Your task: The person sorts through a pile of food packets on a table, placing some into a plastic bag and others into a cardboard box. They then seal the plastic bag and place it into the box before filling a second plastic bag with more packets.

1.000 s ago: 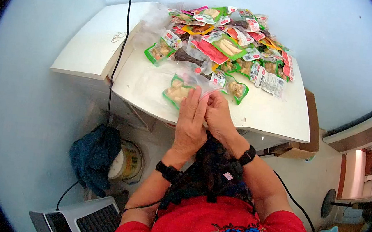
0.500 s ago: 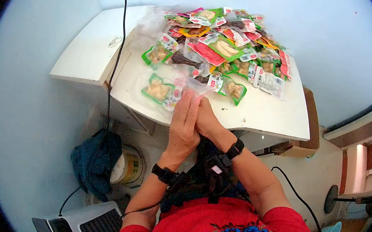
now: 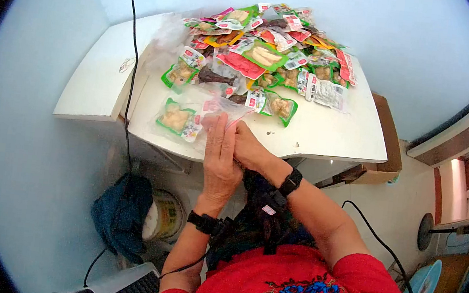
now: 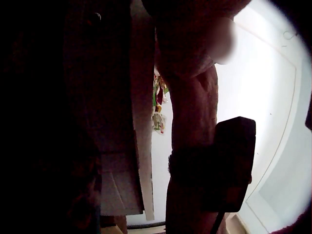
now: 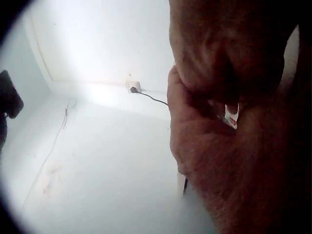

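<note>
The pack (image 3: 174, 119) has slid away from the fingers within the clear bag (image 3: 200, 104) over the last second, and now lies at the hands' ten o'clock, near the front edge of the worktop (image 3: 332, 137); this probably leaves the pink-edged mouth free to be worked along; the left hand (image 3: 222, 162) rests on that mouth with two fingers straight and close together, its thumb hidden, so I cannot tell whether it pinches; the right hand (image 3: 251, 148), at its three o'clock, appears to grip the bag's edge with curled fingers; the pile (image 3: 264, 56) sits at one o'clock.
</note>
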A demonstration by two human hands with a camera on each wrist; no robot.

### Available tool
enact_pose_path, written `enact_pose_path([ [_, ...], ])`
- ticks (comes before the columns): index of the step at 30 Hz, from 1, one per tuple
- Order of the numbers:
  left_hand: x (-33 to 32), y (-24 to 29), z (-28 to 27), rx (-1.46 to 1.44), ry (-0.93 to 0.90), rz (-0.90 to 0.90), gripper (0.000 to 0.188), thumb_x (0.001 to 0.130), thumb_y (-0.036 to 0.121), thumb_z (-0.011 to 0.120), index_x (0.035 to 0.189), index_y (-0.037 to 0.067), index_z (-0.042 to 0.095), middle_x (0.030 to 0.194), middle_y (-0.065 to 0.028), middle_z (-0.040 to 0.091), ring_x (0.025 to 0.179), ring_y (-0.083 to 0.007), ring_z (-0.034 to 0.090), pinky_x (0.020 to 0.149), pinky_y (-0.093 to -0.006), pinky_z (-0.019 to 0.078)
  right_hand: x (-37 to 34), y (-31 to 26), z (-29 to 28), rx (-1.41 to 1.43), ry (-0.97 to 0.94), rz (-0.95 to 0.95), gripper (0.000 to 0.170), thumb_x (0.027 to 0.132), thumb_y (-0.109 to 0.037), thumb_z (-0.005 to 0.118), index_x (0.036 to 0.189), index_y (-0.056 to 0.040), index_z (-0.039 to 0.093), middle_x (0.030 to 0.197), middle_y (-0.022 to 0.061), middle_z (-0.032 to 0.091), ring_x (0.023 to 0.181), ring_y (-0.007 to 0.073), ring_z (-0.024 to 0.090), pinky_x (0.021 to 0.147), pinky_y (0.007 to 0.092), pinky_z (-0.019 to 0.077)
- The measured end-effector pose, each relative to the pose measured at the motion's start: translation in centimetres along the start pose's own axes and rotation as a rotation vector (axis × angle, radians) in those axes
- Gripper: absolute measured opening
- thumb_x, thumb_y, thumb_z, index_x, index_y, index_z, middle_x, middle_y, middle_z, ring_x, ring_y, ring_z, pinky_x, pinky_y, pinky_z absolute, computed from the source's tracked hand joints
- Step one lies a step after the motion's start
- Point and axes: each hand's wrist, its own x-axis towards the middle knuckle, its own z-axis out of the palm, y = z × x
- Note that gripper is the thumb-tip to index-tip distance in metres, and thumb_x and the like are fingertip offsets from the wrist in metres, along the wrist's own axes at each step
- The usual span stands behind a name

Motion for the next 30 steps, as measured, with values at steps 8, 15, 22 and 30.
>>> enact_pose_path([
  [8, 0.1, -0.1, 0.3, -0.017, -0.006, -0.019, 0.066, 0.075, -0.012, 0.046, 0.141, -0.004, 0.042, 0.146, -0.0281, 0.041, 0.135, -0.0461, 0.040, 0.113, -0.0516, 0.0331, -2.1, -5.9, -3.5, -0.558, 0.152, 0.067, 0.023, 0.081, -0.002, 0.057, 0.101, 0.0018, 0.068, 0.092, 0.0147, 0.070, 0.076, 0.0179, 0.066, 0.068, 0.0310, 0.0536],
  [15, 0.5, 0.5, 0.4, 0.003, 0.002, -0.036, 0.068, 0.073, -0.014, 0.044, 0.140, -0.006, 0.042, 0.146, -0.0277, 0.040, 0.136, -0.0447, 0.039, 0.113, -0.0518, 0.0328, 0.5, -5.7, -6.3, -1.570, 0.395, -0.349, 0.035, 0.074, -0.017, 0.066, 0.104, 0.0010, 0.067, 0.090, 0.0178, 0.065, 0.083, 0.0343, 0.063, 0.067, 0.0428, 0.0557],
  [22, 0.5, 0.7, -0.2, 0.042, -0.020, -0.019, 0.079, 0.065, -0.016, 0.037, 0.143, -0.005, 0.039, 0.149, -0.0283, 0.037, 0.138, -0.0449, 0.036, 0.114, -0.0479, 0.0324, 2.2, -4.3, -7.7, -1.647, 0.349, -0.102, 0.027, 0.078, -0.018, 0.064, 0.100, -0.0023, 0.066, 0.092, 0.0169, 0.066, 0.090, 0.0376, 0.063, 0.073, 0.0460, 0.0541],
  [30, 1.0, 1.1, 0.1, 0.047, -0.043, -0.068, 0.078, 0.066, -0.016, 0.037, 0.143, -0.005, 0.038, 0.149, -0.0273, 0.037, 0.138, -0.0438, 0.036, 0.115, -0.0466, 0.0312, -2.8, -8.8, -12.5, -1.234, 0.551, -0.214, 0.016, 0.079, -0.012, 0.065, 0.092, -0.0020, 0.069, 0.080, 0.0187, 0.067, 0.075, 0.0361, 0.066, 0.067, 0.0431, 0.0522],
])
